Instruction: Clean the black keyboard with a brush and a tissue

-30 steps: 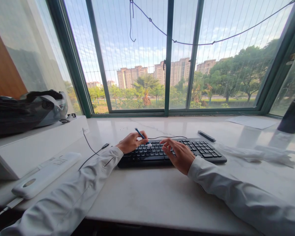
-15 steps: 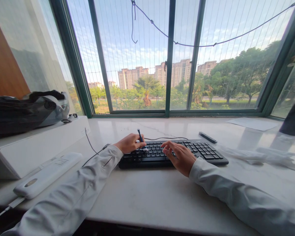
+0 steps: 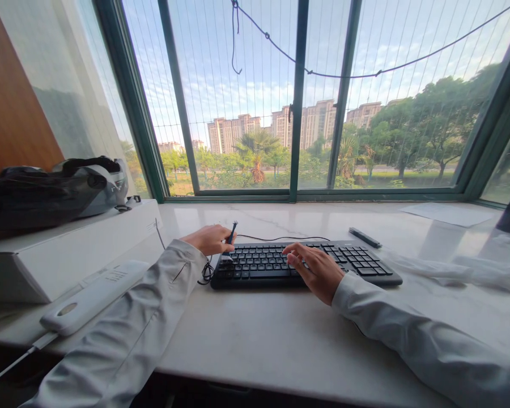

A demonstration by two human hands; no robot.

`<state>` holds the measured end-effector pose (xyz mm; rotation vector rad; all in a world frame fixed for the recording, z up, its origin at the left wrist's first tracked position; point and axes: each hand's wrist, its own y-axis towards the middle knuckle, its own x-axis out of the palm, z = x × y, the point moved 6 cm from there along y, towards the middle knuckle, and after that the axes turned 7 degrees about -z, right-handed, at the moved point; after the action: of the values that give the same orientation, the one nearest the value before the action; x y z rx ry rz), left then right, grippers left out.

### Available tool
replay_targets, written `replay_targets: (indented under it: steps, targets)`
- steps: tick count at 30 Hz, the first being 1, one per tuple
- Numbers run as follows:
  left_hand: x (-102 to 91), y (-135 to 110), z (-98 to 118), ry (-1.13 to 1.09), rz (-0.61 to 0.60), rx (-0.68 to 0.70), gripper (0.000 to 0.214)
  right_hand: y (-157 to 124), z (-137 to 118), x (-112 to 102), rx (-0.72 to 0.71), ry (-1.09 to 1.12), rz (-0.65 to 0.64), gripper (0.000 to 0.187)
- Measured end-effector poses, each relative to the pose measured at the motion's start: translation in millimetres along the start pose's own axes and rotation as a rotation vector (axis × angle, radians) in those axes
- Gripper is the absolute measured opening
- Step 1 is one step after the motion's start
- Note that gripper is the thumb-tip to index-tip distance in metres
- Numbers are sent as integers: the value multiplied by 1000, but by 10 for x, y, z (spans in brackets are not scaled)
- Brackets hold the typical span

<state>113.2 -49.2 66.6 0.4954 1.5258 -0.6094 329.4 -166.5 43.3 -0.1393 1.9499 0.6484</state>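
The keyboard (image 3: 263,263) lies on the white counter (image 3: 246,334), its long side facing the person, probably so that both of the 2 hands can reach it. The left hand (image 3: 210,239) pinches a small brush (image 3: 232,233) with the handle up and pale bristles down at the leftmost keys, a hold that likely suits getting between them. The right hand (image 3: 317,269), loosely spread with fingers curled, holds nothing over the keys right of centre, perhaps as a steadying weight; contact is unclear. Both forearms slant inward.
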Motion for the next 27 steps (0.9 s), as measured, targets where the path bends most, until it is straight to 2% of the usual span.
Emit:
replay_targets:
  steps: [8,11,14,16,22,24,27]
  targets:
    - [64,-31,-265,106,-97,-191,21,11,25,21,-3,-8,6,32]
    - [-1,-35,-264,114,44,-177,21,16,34,18,6,-7,7,31]
    - [-90,-46,-158,37,235,-80,22,18,35,14,7,-14,5,32]
    - [-95,-34,-75,-52,282,-13,23,17,32,16,1,-13,3,32]
    - [23,54,19,-358,177,133,25,14,41,24,7,-20,9,32]
    - [48,61,-18,-361,129,142,25,16,42,24,8,-19,6,32]
    - [51,45,-98,-231,84,109,25,14,38,22,6,-19,2,32]
